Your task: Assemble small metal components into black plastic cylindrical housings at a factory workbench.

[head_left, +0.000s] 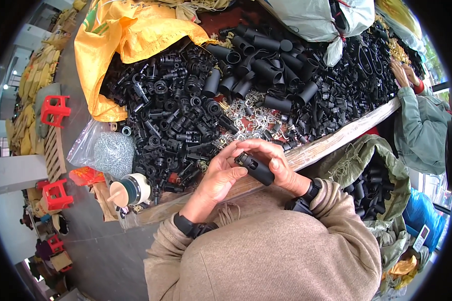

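Over the table's wooden front edge I hold a black plastic cylinder (256,172) with a slot cut in its side. My left hand (220,174) has its thumb at the cylinder's upper left end, its fingers curled up behind. My right hand (282,167) curves round the cylinder's far and right side, fingertips near the same end. Right beyond my hands lie small silvery metal pieces (243,119). Farther left spreads a heap of black ribbed plastic fittings (171,108), and short wide black tubes (268,70) are piled behind the metal pieces.
A yellow woven sack (98,60) flanks the heap. A clear bag of small screws (113,153) and a spool of dark cord (135,189) sit at the left corner. An open green sack (394,165) of black parts stands at right, near a co-worker's sleeve (419,118). Red stools (55,110) stand left.
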`<state>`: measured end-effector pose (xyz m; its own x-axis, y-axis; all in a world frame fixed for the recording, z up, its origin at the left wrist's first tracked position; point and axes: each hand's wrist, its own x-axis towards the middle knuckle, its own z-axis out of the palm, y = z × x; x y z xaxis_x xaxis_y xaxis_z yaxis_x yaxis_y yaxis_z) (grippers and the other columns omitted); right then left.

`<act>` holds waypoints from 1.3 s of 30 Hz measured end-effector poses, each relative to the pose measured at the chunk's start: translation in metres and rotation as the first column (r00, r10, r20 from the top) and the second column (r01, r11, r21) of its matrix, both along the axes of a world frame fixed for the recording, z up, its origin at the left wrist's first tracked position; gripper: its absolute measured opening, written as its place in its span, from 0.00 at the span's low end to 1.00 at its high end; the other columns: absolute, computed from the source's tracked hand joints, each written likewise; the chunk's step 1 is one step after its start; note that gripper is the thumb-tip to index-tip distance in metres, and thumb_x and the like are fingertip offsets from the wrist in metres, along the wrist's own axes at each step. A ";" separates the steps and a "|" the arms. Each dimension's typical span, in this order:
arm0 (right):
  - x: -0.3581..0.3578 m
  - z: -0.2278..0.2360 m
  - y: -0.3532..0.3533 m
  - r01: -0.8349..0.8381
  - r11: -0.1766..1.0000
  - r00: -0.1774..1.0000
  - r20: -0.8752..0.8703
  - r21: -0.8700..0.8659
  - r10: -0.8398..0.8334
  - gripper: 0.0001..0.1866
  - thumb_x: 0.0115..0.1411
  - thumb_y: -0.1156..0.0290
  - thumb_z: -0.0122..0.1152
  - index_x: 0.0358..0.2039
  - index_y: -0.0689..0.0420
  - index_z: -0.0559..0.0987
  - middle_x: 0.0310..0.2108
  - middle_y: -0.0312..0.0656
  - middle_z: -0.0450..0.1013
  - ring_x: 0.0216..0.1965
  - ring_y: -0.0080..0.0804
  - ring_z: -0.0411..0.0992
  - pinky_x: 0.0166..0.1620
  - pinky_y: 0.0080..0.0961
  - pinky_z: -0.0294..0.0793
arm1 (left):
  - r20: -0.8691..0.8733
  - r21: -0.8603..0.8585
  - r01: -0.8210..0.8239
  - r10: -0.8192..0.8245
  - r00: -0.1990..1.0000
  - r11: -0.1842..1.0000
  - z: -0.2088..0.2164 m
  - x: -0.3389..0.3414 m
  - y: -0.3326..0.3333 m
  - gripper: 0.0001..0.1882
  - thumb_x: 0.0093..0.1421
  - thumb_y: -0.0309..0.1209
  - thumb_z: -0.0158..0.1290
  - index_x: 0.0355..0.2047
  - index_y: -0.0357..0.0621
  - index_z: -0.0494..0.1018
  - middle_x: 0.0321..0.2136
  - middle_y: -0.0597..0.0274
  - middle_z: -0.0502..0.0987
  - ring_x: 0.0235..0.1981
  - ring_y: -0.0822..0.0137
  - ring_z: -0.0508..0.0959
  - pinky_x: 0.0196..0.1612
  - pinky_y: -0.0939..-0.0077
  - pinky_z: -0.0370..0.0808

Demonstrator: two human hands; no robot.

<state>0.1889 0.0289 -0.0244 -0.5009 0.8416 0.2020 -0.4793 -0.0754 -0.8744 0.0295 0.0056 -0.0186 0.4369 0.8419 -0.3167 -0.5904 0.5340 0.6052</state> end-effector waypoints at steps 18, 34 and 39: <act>0.004 0.003 -0.012 0.060 0.998 0.997 0.048 -0.031 -0.059 0.44 0.45 0.34 0.44 0.44 0.67 0.64 0.38 0.49 0.67 0.43 0.34 0.66 0.49 0.32 0.62 | -0.024 -0.020 -0.027 0.026 0.999 0.999 0.000 0.004 -0.009 0.38 0.42 0.22 0.59 0.53 0.37 0.53 0.42 0.60 0.68 0.41 0.71 0.69 0.46 0.77 0.66; 0.007 -0.005 -0.007 0.001 0.987 0.996 -0.088 -0.161 -0.015 0.40 0.46 0.42 0.51 0.47 0.65 0.61 0.41 0.47 0.66 0.44 0.30 0.64 0.50 0.26 0.60 | -0.118 0.052 -0.053 0.059 0.991 0.997 0.007 0.008 -0.001 0.44 0.40 0.19 0.59 0.55 0.33 0.45 0.42 0.55 0.68 0.41 0.70 0.69 0.46 0.77 0.66; 0.004 0.004 -0.004 0.017 0.982 0.999 -0.034 -0.186 -0.024 0.43 0.44 0.38 0.51 0.47 0.64 0.61 0.40 0.48 0.66 0.45 0.31 0.65 0.50 0.28 0.61 | -0.122 0.049 -0.053 0.059 0.991 0.997 0.007 0.008 0.001 0.43 0.38 0.21 0.61 0.54 0.34 0.50 0.44 0.58 0.68 0.44 0.70 0.68 0.49 0.77 0.64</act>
<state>0.1931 0.0247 -0.0207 -0.4781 0.8763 0.0588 -0.5137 -0.2247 -0.8280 0.0371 0.0070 -0.0116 0.3489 0.8785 -0.3263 -0.5382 0.4729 0.6976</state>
